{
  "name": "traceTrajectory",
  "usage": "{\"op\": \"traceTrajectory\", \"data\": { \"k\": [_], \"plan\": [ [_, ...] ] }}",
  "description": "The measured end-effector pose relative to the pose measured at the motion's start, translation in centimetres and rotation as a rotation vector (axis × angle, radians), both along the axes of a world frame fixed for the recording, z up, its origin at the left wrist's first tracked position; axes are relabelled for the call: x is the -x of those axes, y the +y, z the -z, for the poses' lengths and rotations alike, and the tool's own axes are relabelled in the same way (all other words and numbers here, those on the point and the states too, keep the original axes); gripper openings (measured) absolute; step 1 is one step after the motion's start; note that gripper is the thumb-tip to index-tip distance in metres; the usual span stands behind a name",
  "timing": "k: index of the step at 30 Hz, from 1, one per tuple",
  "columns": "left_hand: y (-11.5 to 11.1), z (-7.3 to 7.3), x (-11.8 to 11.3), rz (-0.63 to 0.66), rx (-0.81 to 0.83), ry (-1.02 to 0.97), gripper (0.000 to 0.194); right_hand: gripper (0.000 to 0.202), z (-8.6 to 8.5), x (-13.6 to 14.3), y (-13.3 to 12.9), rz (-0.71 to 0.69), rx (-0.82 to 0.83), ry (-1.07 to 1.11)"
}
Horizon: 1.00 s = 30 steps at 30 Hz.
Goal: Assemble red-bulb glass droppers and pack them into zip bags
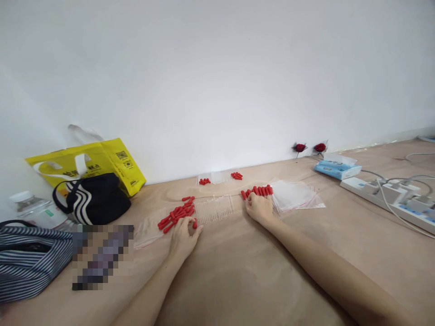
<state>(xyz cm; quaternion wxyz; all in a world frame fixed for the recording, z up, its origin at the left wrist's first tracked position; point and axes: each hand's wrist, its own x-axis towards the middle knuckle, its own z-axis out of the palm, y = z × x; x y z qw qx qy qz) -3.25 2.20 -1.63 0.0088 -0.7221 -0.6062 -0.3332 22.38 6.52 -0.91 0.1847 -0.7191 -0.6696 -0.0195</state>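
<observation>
My left hand (183,237) rests at the right edge of a loose pile of red rubber bulbs (177,212). One red rubber bulb (195,223) shows between its forefinger and thumb. Right of the pile lies a row of thin clear tubes (215,208), side by side. My right hand (260,208) is closed at a row of droppers with red bulbs (260,190), its fingers bent round the left-end dropper (243,195). Its fingers hide part of that row, and the dropper's lower end cannot be made out.
Clear plastic bags (295,194) lie right of the droppers. Two small groups of red bulbs (237,175) sit by the wall. At left are a yellow bag (129,158), a black pouch (102,197) and a striped bag (34,262). A power strip (408,208) and tissue pack (338,168) are at right.
</observation>
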Motion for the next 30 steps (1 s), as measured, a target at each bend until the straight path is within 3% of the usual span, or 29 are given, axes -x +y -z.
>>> {"op": "traceTrajectory", "data": {
  "k": [6, 10, 13, 16, 18, 24, 30],
  "plan": [
    [0.4, 0.2, 0.3, -0.039, 0.051, -0.005, 0.012, 0.024, -0.4, 0.1, -0.2, 0.009, 0.003, -0.04],
    [-0.2, -0.2, 0.0, -0.026, -0.025, -0.056, 0.017, 0.025, -1.1, 1.4, -0.2, -0.041, 0.002, -0.021],
    [-1.4, -0.7, -1.0, 0.163, -0.052, -0.039, 0.021, 0.027, -1.3, 3.0, 0.4, -0.042, 0.05, -0.001],
    [-2.7, -1.1, -2.3, 0.391, 0.059, 0.0, 0.022, 0.027, -1.1, 4.5, 1.5, -0.017, 0.096, 0.006],
    [-3.2, -1.2, -3.0, 0.454, 0.129, 0.008, 0.022, 0.026, -1.0, 5.1, 2.1, -0.004, 0.124, 0.007],
    [-3.1, -0.9, -3.6, 0.407, 0.17, 0.003, 0.015, 0.023, -0.7, 5.9, 2.8, 0.005, 0.156, 0.001],
    [-3.2, -0.8, -3.8, 0.37, 0.14, -0.011, 0.017, 0.027, -1.4, 5.4, 1.4, -0.054, 0.077, -0.022]
  ]
}}
